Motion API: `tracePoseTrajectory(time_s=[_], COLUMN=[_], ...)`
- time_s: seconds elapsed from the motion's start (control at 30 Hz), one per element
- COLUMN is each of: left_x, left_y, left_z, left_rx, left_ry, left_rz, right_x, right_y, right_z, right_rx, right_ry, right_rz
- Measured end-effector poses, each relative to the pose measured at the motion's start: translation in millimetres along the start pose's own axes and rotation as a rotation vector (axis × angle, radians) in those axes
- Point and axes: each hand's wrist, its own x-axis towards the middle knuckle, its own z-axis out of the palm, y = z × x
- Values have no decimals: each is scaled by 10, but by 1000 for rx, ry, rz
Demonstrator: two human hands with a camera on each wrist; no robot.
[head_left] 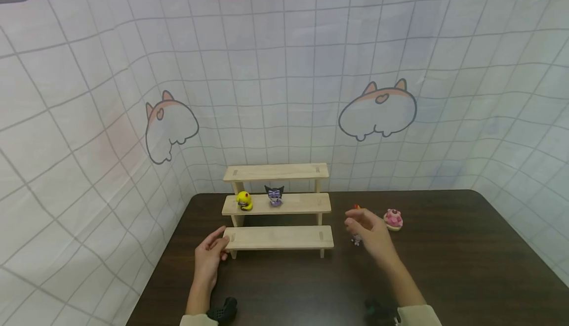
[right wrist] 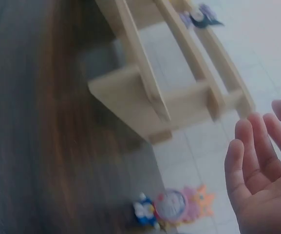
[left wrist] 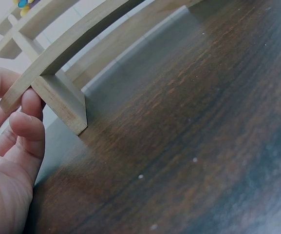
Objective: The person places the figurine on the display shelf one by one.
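Note:
A three-step wooden stand (head_left: 280,237) stands on the dark table. At the left end of its lowest step, my left hand (head_left: 209,257) holds the board; in the left wrist view, fingers (left wrist: 30,103) curl around the board end beside the leg. A yellow figurine (head_left: 244,201) and a black-and-purple figurine (head_left: 275,196) sit on the middle step. Right of the stand, my right hand (head_left: 371,232) hovers with relaxed, loosely bent fingers and nothing in them. Partly hidden behind it are a small whitish figurine (head_left: 356,240) and an orange-red one (head_left: 357,207).
A pink figurine (head_left: 393,219) sits on the table just right of the right hand. In the right wrist view, a blue-and-white figurine (right wrist: 144,210) appears beside pink and orange ones. A white grid-patterned curtain (head_left: 284,94) hangs behind the table (head_left: 444,266).

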Motion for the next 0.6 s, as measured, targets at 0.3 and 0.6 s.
tracePoseTrajectory(time_s=[0.3, 0.6], left_x=[11, 3], left_y=[-7, 1], left_z=[-14, -4], left_rx=[-18, -10], left_ry=[1, 5], left_rz=[8, -1], right_x=[4, -3], right_y=[60, 289], right_z=[-364, -520], right_rx=[-118, -214], right_ry=[76, -24], right_rz=[44, 107])
